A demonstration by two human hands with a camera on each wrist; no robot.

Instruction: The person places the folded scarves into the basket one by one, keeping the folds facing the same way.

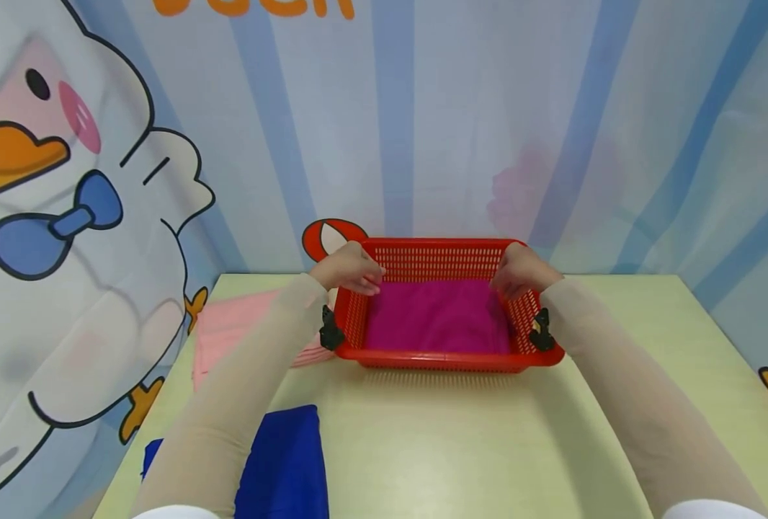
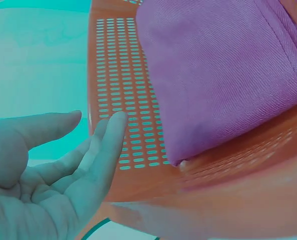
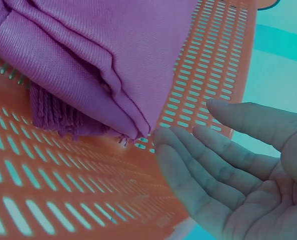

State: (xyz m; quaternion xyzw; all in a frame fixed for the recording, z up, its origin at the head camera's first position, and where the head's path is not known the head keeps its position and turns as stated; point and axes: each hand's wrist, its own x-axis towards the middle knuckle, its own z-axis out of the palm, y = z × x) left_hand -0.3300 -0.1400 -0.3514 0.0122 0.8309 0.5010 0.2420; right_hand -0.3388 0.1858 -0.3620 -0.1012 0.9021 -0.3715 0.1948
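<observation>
A folded magenta scarf (image 1: 437,317) with a fringed edge (image 3: 53,112) lies in a red plastic basket (image 1: 449,358) with slotted walls. My left hand (image 1: 351,269) is over the basket's left far corner. In the left wrist view that hand (image 2: 53,175) has its fingers extended and its thumb apart, holding nothing, a little away from the scarf (image 2: 223,75). Over the right far part of the basket is my right hand (image 1: 520,271). Its fingers (image 3: 188,170) are relaxed in the right wrist view, with the tips close to the scarf's corner; whether they touch it I cannot tell.
Pink folded cloth (image 1: 231,321) lies left of the basket, partly behind my left sleeve. Nearer me on the left is a folded blue cloth (image 1: 287,461). The pale table (image 1: 436,447) backs onto a printed curtain (image 1: 449,130) with a cartoon duck.
</observation>
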